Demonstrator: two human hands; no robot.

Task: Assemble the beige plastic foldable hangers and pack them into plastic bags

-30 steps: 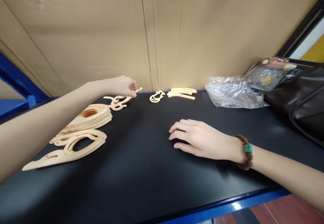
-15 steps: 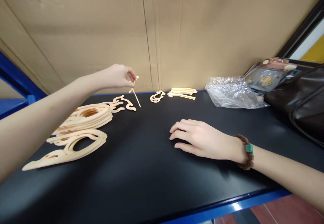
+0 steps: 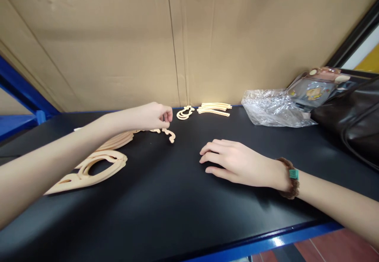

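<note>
Low over the back left of the black table, my left hand [image 3: 156, 115] pinches a small curved wooden piece [image 3: 170, 135] that hangs below the fingertips. Other small curved pieces [image 3: 155, 130] lie partly hidden behind that hand. My right hand [image 3: 233, 161] rests on the table with its fingers apart and holds nothing. Large flat wooden pieces with oval holes [image 3: 118, 163] lie stacked at the left, partly covered by my left forearm. Near the back edge lie some hook-shaped pieces [image 3: 184, 114] and, beside them, several thin wooden strips [image 3: 214, 108].
A crumpled clear plastic bag [image 3: 272, 108] lies at the back right. Next to it are a printed pouch [image 3: 310, 92] and a dark leather bag [image 3: 352, 112]. Cardboard [image 3: 237, 36] stands behind the black table [image 3: 166, 214], and a blue frame post is at the left.
My left hand has come down and a little to the right. The thin piece hanging from it earlier no longer shows; a curved piece is now below its fingertips. My right hand has stayed put.
</note>
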